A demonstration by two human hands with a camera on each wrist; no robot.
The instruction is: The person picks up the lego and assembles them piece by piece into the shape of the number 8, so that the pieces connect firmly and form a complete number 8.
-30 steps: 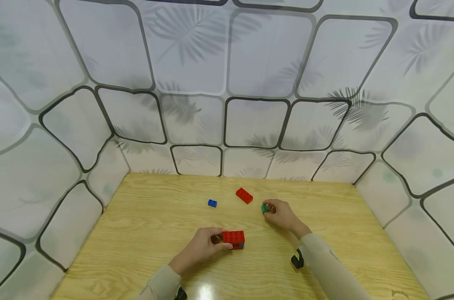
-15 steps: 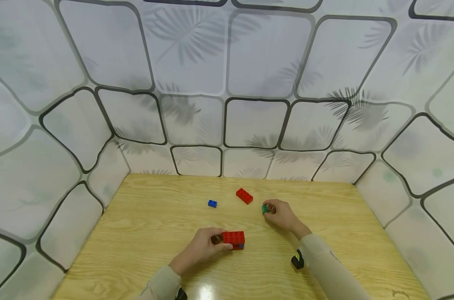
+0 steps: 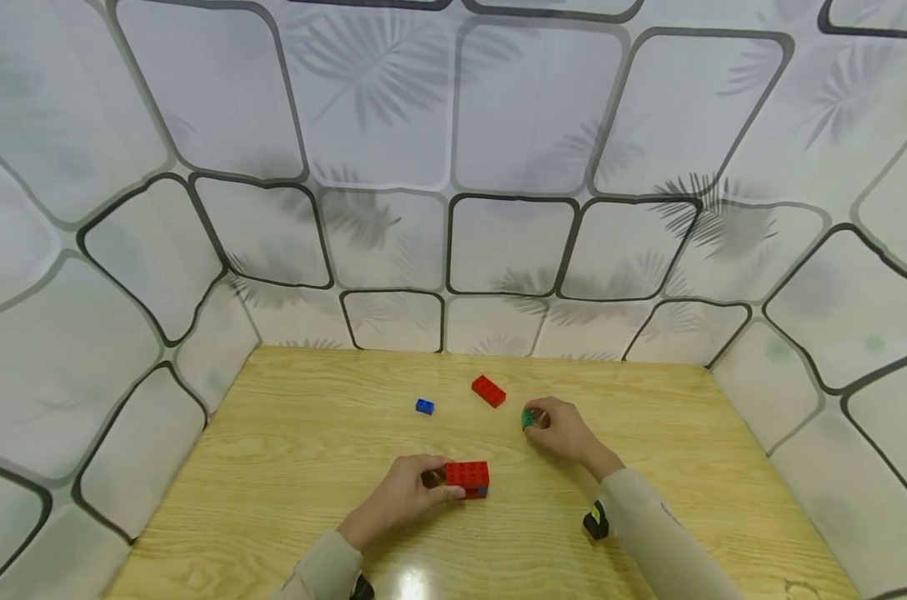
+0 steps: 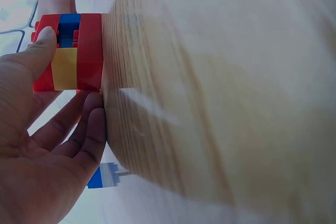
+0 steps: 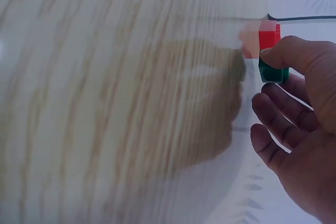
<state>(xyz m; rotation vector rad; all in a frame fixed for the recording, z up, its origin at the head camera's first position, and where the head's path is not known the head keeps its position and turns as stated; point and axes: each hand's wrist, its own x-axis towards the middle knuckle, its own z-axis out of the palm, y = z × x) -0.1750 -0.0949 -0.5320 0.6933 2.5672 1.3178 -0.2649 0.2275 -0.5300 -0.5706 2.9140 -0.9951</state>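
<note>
My left hand [image 3: 406, 492] grips one end of a stack of toy building bricks [image 3: 467, 476] standing on the table. In the left wrist view the stack has a red brick [image 4: 90, 51] as its base, a yellow brick [image 4: 65, 69] and a blue brick [image 4: 69, 23] in the middle layer, and another red one on top, under my thumb. My right hand [image 3: 566, 429] pinches a small green brick [image 3: 527, 417] between thumb and fingers. In the right wrist view the thumb covers part of the green brick [image 5: 273, 73], whose underside faces the camera.
A loose red brick [image 3: 488, 391] lies on the wooden table [image 3: 311, 433], left of and beyond my right hand. A small blue brick [image 3: 424, 407] lies further left. Patterned fabric walls [image 3: 393, 242] enclose the table's back and sides.
The green brick has shifted very slightly left and tilted in my right hand's fingers. My left hand and the stack have stayed in place.
</note>
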